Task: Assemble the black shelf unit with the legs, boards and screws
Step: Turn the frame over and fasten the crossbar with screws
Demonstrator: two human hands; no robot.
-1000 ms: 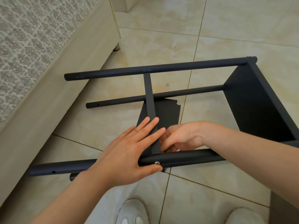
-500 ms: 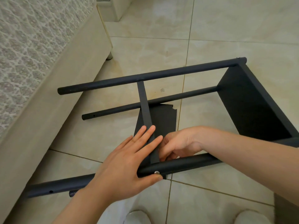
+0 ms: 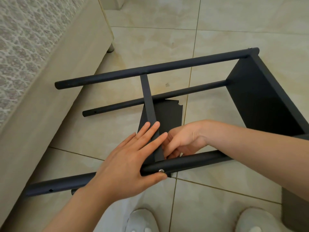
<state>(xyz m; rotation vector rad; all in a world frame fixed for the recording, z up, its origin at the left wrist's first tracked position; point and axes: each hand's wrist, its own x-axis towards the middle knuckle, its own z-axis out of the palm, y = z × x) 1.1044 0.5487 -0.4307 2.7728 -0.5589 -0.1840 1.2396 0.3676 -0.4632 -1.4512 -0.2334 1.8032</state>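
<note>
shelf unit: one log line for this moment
unit: on its side | left hand: flat on middle board edge, thumb by screw in near leg | right hand: fingers curled at that board, grip unclear

1. The shelf unit [image 3: 200, 88] lies on its side on the floor [image 3: 217, 190], right of a furniture base [image 3: 50, 91].
2. Its end board [image 3: 260, 101] stands at the right, and the legs run leftward from it.
3. A middle board [image 3: 148, 101] spans from the far leg [image 3: 150, 71] to the near leg [image 3: 192, 162].
4. The left hand [image 3: 127, 164] rests on the near leg and the middle board, with its thumb beside a screw [image 3: 161, 170].
5. The right hand [image 3: 184, 139] sits behind the near leg, right of the middle board, seemingly touching it.
</note>
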